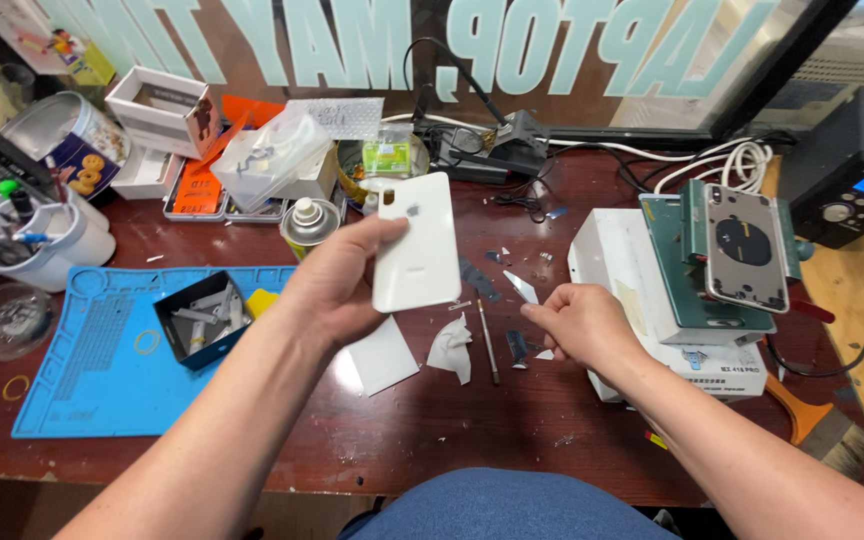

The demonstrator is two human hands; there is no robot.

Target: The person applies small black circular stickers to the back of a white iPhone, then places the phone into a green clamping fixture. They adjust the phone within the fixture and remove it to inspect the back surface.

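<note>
My left hand (337,285) holds a white phone back cover (414,243) upright above the dark wooden table (432,420), fingers wrapped around its left edge. My right hand (577,325) pinches a small white triangular piece (522,288), like a peeled film or pick, just right of the cover. Below the cover lie a white card (384,357), a crumpled white tissue (451,348) and a thin metal tool (489,338).
A blue work mat (92,385) with a black parts tray (201,316) lies at left. A white cup of tools (47,245), boxes and a spray can (308,226) stand behind. At right, a phone frame (747,247) sits clamped on a green fixture above a white box (622,270).
</note>
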